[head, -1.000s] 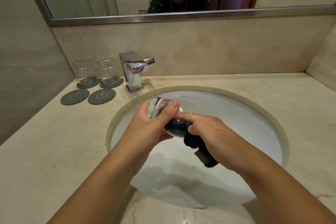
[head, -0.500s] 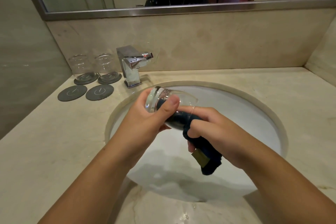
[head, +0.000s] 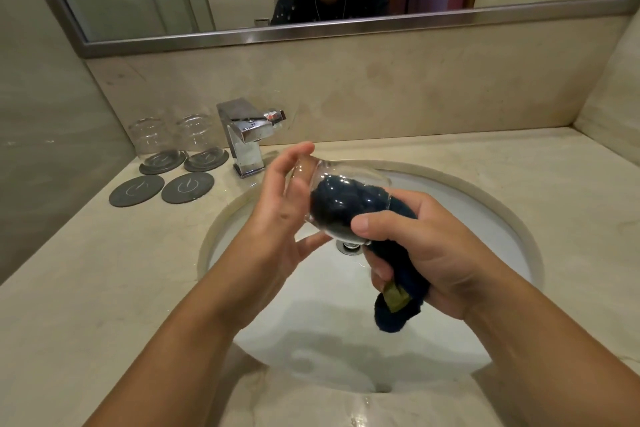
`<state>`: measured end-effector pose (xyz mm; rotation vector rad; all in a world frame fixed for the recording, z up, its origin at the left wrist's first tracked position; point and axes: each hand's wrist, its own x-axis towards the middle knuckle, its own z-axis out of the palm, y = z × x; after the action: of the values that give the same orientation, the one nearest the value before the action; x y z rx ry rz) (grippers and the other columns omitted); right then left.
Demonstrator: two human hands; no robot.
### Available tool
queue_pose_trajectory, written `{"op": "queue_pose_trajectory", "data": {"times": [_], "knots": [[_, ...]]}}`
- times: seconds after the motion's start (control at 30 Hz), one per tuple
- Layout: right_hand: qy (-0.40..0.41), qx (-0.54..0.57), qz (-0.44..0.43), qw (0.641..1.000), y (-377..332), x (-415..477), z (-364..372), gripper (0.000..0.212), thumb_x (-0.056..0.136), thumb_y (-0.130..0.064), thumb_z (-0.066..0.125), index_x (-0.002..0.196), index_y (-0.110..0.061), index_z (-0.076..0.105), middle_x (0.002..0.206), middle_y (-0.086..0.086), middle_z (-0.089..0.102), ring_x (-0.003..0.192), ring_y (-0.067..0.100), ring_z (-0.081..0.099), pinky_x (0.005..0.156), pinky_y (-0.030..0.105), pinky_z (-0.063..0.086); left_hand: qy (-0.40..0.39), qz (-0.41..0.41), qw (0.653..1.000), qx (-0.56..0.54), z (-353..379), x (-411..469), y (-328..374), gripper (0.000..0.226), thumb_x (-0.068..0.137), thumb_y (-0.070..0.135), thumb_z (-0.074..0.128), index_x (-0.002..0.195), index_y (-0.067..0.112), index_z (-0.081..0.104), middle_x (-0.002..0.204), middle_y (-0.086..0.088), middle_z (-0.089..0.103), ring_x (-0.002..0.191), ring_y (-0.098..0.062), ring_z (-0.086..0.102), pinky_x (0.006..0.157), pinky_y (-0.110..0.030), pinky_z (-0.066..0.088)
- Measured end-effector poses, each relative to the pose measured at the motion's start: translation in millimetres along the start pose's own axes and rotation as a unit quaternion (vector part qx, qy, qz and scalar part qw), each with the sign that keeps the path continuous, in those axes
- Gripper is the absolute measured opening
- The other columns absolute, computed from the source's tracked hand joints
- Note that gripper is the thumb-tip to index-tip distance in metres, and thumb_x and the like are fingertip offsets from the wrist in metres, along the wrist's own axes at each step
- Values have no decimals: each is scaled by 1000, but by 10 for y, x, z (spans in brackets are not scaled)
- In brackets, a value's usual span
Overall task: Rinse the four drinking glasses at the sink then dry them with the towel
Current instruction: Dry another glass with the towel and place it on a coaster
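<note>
A beige marble vanity counter (head: 485,184) wraps a round white undermount sink basin (head: 485,236), over which a person dries a clear drinking glass (head: 346,177) held on its side above the drain. The left hand (head: 277,218) has its fingers spread fairly wide, cupping the glass's base end with the fingertips only lightly on it, while the right hand (head: 426,253) is closed around a dark navy towel (head: 405,302) whose bunched end is stuffed through the mouth and fills the bowl; the right thumb (head: 367,222) presses on the rim. Behind, a square chrome faucet (head: 247,139) stands beside two more clear glasses (head: 173,137), each on a round grey coaster, with two bare grey coasters (head: 161,189) in front; a fourth glass is not in view. With the left fingers this loose, the wet glass rests mostly on the towel plug and the thumb, so a hard twist or pull of the cloth could likely slip it free and drop it into the basin, where it might chip or crack.
</note>
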<state>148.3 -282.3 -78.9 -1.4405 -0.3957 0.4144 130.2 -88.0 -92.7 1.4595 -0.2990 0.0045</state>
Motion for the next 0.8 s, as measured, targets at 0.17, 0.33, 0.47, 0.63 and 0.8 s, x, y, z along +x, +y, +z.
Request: {"op": "queue_pose_trajectory", "data": {"times": [0.17,0.33,0.47,0.63,0.8], "knots": [[26,-165,-50,985,6,-17,11,15,90,-14,77,88,-28,78,55,-5,59,51,13,57,53,24,48,91,-60,990,86,-39,11,51,79,75,90,41,129,39,64,108,-1,76,79,-18,67,62,-32,51],[14,-203,-31,979,18,-21,36,21,88,-11,76,92,-31,79,55,-8,57,51,11,56,51,21,47,102,-35,990,95,-67,20,17,40,87,59,64,115,32,72,74,5,60,57,-17,50,54,-25,44],[-25,-177,25,984,9,-9,-17,28,84,-7,80,100,-31,82,58,-4,56,52,14,52,53,26,45,62,11,984,165,-77,2,-3,39,88,53,65,124,37,66,86,8,65,59,-12,54,59,-21,48],[-49,-75,82,993,8,3,-107,27,73,-25,82,99,-28,82,66,7,51,53,17,47,58,34,44,-1,32,973,228,-150,2,-30,55,87,58,67,140,48,53,141,-6,57,113,-29,64,87,-43,60],[-33,-104,61,992,-1,0,-94,25,69,-22,85,93,-25,81,73,13,51,56,19,48,59,35,43,-12,13,974,225,-210,-11,-19,59,85,62,68,141,52,52,147,3,55,128,-27,61,100,-55,56]]}}
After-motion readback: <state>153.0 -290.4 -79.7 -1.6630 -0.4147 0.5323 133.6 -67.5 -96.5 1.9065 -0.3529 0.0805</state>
